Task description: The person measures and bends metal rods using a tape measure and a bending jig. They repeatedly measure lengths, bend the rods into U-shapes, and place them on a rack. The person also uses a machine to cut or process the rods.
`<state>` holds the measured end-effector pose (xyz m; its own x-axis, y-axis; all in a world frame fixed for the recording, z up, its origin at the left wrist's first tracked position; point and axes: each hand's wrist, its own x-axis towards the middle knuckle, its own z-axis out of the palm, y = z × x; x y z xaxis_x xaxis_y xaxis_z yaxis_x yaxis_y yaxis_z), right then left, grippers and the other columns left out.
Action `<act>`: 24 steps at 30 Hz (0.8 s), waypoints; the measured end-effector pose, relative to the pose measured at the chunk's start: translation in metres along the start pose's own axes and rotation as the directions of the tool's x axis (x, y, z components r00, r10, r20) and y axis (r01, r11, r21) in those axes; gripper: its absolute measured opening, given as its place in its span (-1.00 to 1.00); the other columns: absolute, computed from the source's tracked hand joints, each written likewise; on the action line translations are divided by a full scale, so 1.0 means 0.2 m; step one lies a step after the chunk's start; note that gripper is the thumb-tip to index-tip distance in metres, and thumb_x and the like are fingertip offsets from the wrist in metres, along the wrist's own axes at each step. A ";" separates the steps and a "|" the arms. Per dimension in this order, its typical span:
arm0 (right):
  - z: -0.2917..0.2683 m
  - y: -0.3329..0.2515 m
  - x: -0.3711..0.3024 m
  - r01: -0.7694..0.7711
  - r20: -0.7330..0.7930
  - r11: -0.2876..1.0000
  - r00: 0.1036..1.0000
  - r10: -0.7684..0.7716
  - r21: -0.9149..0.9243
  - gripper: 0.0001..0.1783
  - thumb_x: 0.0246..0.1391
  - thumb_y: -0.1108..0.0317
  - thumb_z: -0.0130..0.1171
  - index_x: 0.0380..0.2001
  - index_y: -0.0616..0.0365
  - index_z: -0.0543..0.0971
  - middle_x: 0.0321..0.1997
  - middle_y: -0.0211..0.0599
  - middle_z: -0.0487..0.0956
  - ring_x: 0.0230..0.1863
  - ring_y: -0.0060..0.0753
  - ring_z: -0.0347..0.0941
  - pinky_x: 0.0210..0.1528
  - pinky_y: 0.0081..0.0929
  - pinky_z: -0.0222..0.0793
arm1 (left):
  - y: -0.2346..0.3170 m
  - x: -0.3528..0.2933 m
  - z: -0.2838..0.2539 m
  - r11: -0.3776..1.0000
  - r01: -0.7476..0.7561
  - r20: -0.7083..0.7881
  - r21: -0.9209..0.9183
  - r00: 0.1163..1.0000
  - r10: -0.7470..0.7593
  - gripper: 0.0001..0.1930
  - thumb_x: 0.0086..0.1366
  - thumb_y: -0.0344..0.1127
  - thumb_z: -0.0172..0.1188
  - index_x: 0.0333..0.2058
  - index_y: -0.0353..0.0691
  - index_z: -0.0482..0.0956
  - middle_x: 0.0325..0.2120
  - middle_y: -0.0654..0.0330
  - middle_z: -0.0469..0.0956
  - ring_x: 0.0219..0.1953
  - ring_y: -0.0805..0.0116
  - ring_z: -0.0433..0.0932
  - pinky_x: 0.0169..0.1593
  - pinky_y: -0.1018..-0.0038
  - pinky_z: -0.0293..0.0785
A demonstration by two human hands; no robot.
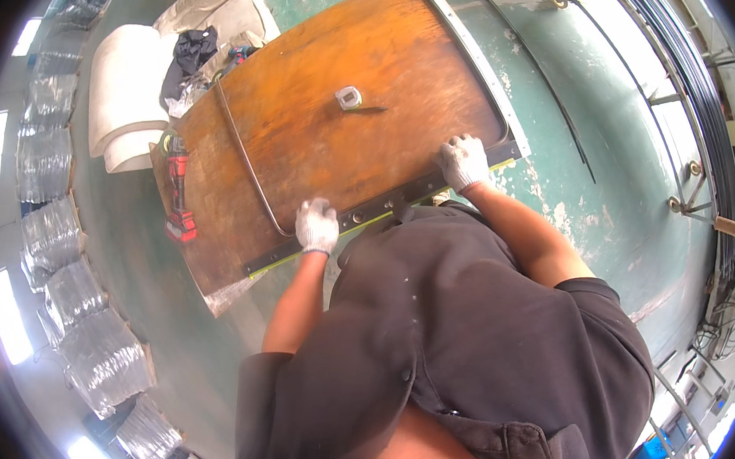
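Observation:
A rust-brown work table stands in front of me, and a bent metal rod lies on it. One leg of the rod crosses the left part of the table, and another bend shows near the right edge. Along the near edge runs a dark bar with holes. My left hand, in a white knit glove, is closed on the rod by its left bend, slightly blurred. Gloved likewise, my right hand has its fingers curled over the rod near the right corner. The rod under both hands is hidden.
A tape measure sits mid-table. Toward the left edge lies a red and black cordless power tool. Beyond that are a white roll and dark cloth. A light metal strip lines the right edge; long bars lie farther right.

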<state>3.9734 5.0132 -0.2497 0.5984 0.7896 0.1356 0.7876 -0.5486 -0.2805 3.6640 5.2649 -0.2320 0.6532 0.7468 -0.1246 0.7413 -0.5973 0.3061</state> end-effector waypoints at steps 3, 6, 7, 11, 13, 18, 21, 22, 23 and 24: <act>0.04 -0.01 0.01 0.082 -0.031 0.995 0.996 -0.080 0.051 -0.83 0.09 0.15 0.43 -0.44 -0.05 0.70 -0.34 -0.28 0.65 -0.14 -0.02 0.59 -0.04 -0.05 0.46 | 0.07 0.18 0.01 0.997 -0.068 -0.062 -0.042 0.996 0.065 -0.74 0.26 -0.26 0.34 -0.08 -0.10 0.72 -0.06 -0.07 0.70 0.03 -0.19 0.65 0.15 -0.01 0.60; 0.00 -0.04 -0.03 0.172 -0.025 0.971 0.985 -0.170 0.168 -0.88 0.08 0.17 0.42 -0.43 -0.10 0.72 -0.34 -0.34 0.65 -0.13 -0.04 0.58 -0.04 -0.06 0.46 | 0.22 0.39 0.00 0.981 -0.117 -0.156 -0.155 0.983 0.093 -0.71 0.27 -0.25 0.34 -0.04 -0.08 0.70 -0.03 -0.10 0.69 0.04 -0.20 0.66 0.14 -0.01 0.61; -0.01 -0.04 -0.04 0.158 -0.003 0.973 0.987 -0.160 0.170 -0.89 0.08 0.18 0.42 -0.42 -0.10 0.72 -0.33 -0.34 0.65 -0.13 -0.05 0.58 -0.04 -0.06 0.46 | 0.28 0.48 -0.02 0.975 -0.152 -0.139 -0.164 0.982 0.129 -0.69 0.27 -0.20 0.37 -0.03 -0.07 0.69 -0.01 -0.13 0.67 0.04 -0.22 0.67 0.13 -0.02 0.62; 0.00 -0.08 0.02 0.148 0.058 0.984 0.986 -0.154 0.099 -0.91 0.07 0.20 0.41 -0.40 -0.09 0.72 -0.31 -0.33 0.64 -0.10 -0.07 0.57 -0.01 -0.08 0.46 | 0.47 0.76 -0.01 0.989 -0.079 -0.106 -0.126 0.992 0.065 -0.61 0.31 -0.07 0.38 0.00 -0.17 0.68 0.05 -0.19 0.67 0.09 -0.24 0.68 0.15 -0.03 0.62; 0.01 -0.10 0.06 0.153 0.063 0.984 0.985 -0.159 0.091 -0.90 0.07 0.21 0.41 -0.39 -0.09 0.71 -0.30 -0.32 0.63 -0.09 -0.06 0.57 0.00 -0.09 0.46 | 0.60 0.87 -0.02 0.989 0.020 -0.029 -0.147 0.999 -0.025 -0.54 0.34 0.02 0.36 0.03 -0.20 0.67 0.09 -0.22 0.66 0.13 -0.25 0.67 0.17 -0.02 0.61; 0.04 -0.16 0.06 0.136 0.012 0.970 0.990 -0.141 0.200 -0.86 0.09 0.20 0.42 -0.41 -0.05 0.69 -0.28 -0.30 0.64 -0.07 -0.03 0.57 0.05 -0.04 0.46 | 0.91 1.15 -0.13 0.930 0.354 0.205 -0.095 0.922 -0.329 -0.27 0.33 0.24 0.26 0.21 -0.30 0.56 0.19 -0.30 0.61 0.26 -0.20 0.63 0.28 0.03 0.59; 0.00 -0.17 0.04 0.084 0.013 0.966 0.996 -0.090 0.246 -0.78 0.01 0.17 0.45 -0.27 -0.06 0.72 -0.23 -0.31 0.64 -0.03 -0.06 0.56 0.04 -0.04 0.45 | 1.10 1.16 -0.10 0.931 0.356 0.156 0.081 0.918 -0.365 -0.24 0.36 0.15 0.29 0.29 -0.37 0.46 0.23 -0.27 0.57 0.28 -0.17 0.62 0.29 0.05 0.61; -0.02 -0.18 0.04 0.061 0.009 0.965 0.998 -0.066 0.255 -0.77 0.01 0.16 0.47 -0.27 -0.06 0.72 -0.23 -0.31 0.65 -0.02 -0.05 0.56 0.05 -0.04 0.45 | 1.11 1.17 -0.08 0.937 0.322 0.141 0.135 0.930 -0.340 -0.27 0.38 0.12 0.29 0.29 -0.37 0.46 0.23 -0.26 0.56 0.28 -0.18 0.62 0.28 0.05 0.62; -0.04 -0.19 0.05 0.041 0.010 0.963 0.999 -0.045 0.265 -0.76 0.01 0.15 0.49 -0.27 -0.05 0.73 -0.23 -0.31 0.65 -0.01 -0.05 0.56 0.06 -0.03 0.45 | 1.11 1.17 -0.05 0.938 0.292 0.129 0.188 0.939 -0.319 -0.29 0.39 0.09 0.30 0.29 -0.37 0.46 0.23 -0.26 0.55 0.28 -0.18 0.61 0.28 0.06 0.62; -0.07 -0.19 0.06 0.003 0.066 0.958 0.998 -0.023 0.286 -0.75 -0.01 0.16 0.53 -0.28 -0.03 0.73 -0.23 -0.29 0.66 -0.01 -0.03 0.57 0.08 -0.04 0.46 | 1.09 1.16 -0.02 0.945 0.261 0.123 0.199 0.950 -0.288 -0.37 0.41 -0.01 0.32 0.25 -0.36 0.47 0.21 -0.22 0.56 0.26 -0.16 0.62 0.26 0.07 0.64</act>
<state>3.9525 5.0408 -0.2246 0.5696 0.8181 0.0792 0.7144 -0.4450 -0.5400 3.9767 5.3100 -0.1897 0.4260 0.8451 -0.3228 0.9012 -0.4279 0.0691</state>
